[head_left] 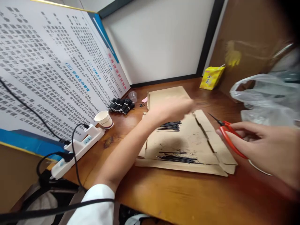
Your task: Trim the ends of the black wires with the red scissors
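Observation:
My left hand (172, 107) reaches across a flattened cardboard sheet (187, 147) and hovers over a small pile of thin black strands (170, 126). It is smeared by motion, so its fingers do not show clearly. My right hand (264, 147) is at the right, closed round red-handled snips (226, 131) whose dark tip points left. A second row of black strands (178, 158) lies near the cardboard's front edge.
Tied black bundles (121, 105), a paper cup (104, 119) and a small clear cup (133, 96) sit by the leaning printed board (53, 62). A white power strip (77, 150) with cables lies at the left. A yellow packet (211, 77) and a plastic bag (267, 93) are to the right.

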Demonstrator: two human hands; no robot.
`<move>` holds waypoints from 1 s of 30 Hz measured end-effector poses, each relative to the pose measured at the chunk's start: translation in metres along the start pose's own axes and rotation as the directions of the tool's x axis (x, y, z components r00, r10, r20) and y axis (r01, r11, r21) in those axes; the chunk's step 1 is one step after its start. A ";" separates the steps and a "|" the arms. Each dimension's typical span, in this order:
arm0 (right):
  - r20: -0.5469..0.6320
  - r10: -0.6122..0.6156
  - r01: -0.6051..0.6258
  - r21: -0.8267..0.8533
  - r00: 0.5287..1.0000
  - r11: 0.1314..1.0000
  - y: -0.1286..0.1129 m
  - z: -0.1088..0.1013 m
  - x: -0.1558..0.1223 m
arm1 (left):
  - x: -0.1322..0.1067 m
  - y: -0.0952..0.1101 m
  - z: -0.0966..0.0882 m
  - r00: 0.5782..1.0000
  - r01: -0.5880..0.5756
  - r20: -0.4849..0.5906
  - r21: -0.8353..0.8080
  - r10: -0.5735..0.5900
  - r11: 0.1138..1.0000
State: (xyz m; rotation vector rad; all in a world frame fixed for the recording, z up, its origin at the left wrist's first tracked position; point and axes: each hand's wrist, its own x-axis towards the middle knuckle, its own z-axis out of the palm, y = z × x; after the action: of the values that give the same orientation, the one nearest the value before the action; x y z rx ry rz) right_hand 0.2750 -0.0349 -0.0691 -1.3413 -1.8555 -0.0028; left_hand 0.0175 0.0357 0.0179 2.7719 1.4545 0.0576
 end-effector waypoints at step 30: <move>0.109 -0.197 0.186 0.109 0.974 0.977 -0.026 0.007 0.023 | -0.084 0.021 0.022 0.997 -0.006 0.070 -0.097 0.013 0.995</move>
State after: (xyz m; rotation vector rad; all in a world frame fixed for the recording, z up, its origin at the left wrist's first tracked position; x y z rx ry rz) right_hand 0.2483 -0.0245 -0.0480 -1.1121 -2.0532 0.0690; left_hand -0.0122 -0.0453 -0.0056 2.6757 1.3842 0.0291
